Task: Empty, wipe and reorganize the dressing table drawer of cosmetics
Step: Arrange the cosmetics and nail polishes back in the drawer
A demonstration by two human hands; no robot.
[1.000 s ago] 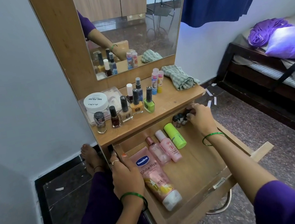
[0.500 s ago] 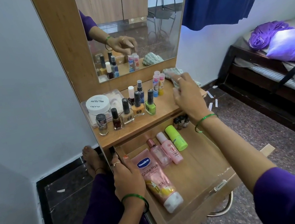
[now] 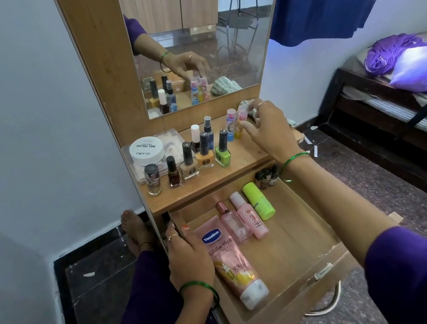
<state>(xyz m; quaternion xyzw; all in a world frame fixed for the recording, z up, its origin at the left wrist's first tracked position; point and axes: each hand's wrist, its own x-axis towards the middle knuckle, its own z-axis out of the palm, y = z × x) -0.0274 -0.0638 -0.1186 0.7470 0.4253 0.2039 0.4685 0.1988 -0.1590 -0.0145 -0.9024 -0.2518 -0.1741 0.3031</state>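
Since a moment ago our right hand has moved left from the cloth to the yellow tube on the surface, seemingly pinching it. Our left hand still grips the open drawer wall beside the Vaseline tube.

- Drawer: wooden, pulled open.
- Vaseline tube: pink, lying flat at drawer's left.
- Nail polish bottles: upright, rowed on tabletop.
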